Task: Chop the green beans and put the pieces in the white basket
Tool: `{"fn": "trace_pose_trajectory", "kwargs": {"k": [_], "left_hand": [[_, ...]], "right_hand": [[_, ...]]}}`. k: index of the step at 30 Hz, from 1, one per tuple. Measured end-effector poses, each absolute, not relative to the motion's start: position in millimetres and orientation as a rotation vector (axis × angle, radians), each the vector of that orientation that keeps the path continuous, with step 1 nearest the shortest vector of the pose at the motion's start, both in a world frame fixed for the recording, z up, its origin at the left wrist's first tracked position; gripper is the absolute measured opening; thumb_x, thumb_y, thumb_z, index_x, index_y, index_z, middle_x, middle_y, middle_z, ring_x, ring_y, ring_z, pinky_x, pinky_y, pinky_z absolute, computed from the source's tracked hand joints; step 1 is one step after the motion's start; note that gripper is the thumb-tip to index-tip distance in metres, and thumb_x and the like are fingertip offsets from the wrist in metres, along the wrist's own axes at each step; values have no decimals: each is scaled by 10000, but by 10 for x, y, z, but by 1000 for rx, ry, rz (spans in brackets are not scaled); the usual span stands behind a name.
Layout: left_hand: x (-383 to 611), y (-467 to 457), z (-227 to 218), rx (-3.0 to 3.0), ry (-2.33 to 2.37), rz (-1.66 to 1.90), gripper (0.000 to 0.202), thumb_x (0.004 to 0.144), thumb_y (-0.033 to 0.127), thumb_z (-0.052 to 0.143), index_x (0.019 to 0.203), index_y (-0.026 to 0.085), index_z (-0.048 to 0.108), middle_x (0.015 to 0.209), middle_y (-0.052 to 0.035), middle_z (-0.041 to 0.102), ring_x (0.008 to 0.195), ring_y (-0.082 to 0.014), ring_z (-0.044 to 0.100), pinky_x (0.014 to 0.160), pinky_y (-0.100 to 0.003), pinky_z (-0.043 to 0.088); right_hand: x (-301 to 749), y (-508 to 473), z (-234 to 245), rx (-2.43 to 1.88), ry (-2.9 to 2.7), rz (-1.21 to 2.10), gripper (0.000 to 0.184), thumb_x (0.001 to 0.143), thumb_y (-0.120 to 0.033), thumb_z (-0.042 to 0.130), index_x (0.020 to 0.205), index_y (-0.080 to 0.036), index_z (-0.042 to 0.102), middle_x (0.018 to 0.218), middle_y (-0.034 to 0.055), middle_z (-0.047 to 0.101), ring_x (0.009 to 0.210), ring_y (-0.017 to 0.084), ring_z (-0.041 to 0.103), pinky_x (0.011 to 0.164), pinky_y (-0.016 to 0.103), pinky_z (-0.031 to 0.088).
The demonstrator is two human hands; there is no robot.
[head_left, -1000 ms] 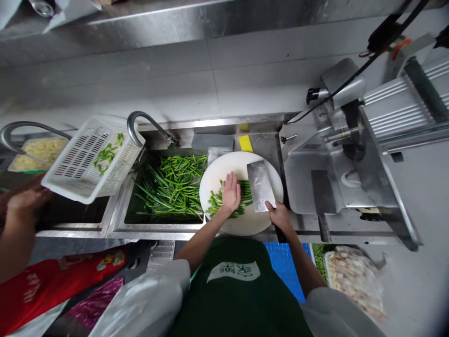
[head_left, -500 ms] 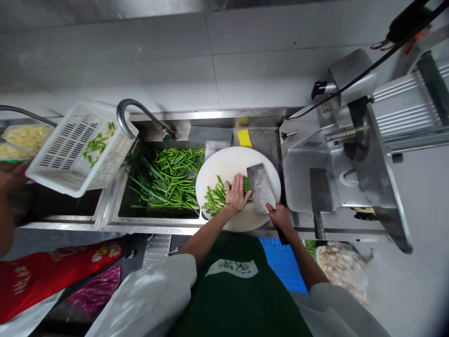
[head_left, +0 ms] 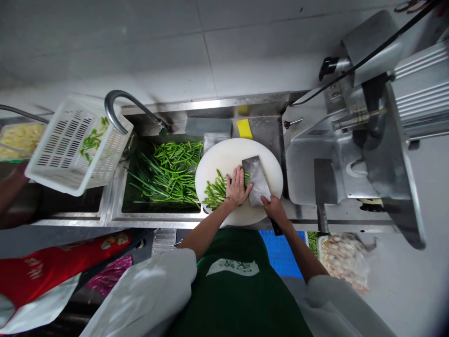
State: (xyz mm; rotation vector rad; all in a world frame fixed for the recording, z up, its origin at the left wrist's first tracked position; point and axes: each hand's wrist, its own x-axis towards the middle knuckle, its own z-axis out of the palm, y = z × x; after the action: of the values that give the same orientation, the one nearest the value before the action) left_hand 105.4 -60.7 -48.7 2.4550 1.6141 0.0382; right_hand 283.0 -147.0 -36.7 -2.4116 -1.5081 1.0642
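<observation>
On the round white cutting board lies a bundle of slim green vegetable stalks with pale ends. My left hand rests flat across them, fingers stretched out and thumb apart, hiding their middle. My right hand is closed round the dark handle of a cleaver. The cleaver's broad grey blade is tilted beside my left fingers, over the right end of the bundle, and hides what lies under it. Left of the board, a steel sink holds many long, thin green vegetables.
A steel slicing machine stands at right, with a second cleaver on it. A curved tap arches over the sink. At left, a co-worker's arm reaches a white plastic basket. A yellow sponge lies behind the board.
The cleaver and my right hand have shifted slightly left, nearer my left hand, which stays on the stalks. The camera view has also shifted a little.
</observation>
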Motion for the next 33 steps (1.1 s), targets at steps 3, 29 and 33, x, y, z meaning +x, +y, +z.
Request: {"fn": "trace_pose_trajectory", "kwargs": {"k": [3, 29, 33], "left_hand": [[1058, -603, -489, 2447, 1621, 31, 815, 1048, 585, 234, 1653, 56, 94, 1720, -154, 87, 1611, -276, 47, 1283, -610, 109], [1020, -586, -539, 2434, 1597, 121, 794, 1053, 569, 244, 1644, 48, 143, 1717, -148, 100, 1611, -268, 56, 1282, -630, 72], [1004, -592, -496, 2443, 1595, 111, 787, 1053, 570, 254, 1647, 64, 150, 1711, -159, 146, 1604, -284, 108, 1278, -622, 127]], "right_hand": [[2796, -1438, -363, -2438, -1537, 1068, 443, 1001, -438, 510, 1072, -57, 726, 1044, 225, 759, 963, 265, 702, 779, 290, 446], [2318, -1323, -175, -2589, -1479, 1039, 484, 1048, -453, 461, 1141, -45, 704, 1088, 245, 744, 1023, 279, 711, 815, 293, 453], [2261, -1299, -139, -2585, -1448, 1051, 477, 1050, -420, 452, 1147, -29, 708, 1072, 252, 747, 1009, 287, 720, 806, 299, 460]]}}
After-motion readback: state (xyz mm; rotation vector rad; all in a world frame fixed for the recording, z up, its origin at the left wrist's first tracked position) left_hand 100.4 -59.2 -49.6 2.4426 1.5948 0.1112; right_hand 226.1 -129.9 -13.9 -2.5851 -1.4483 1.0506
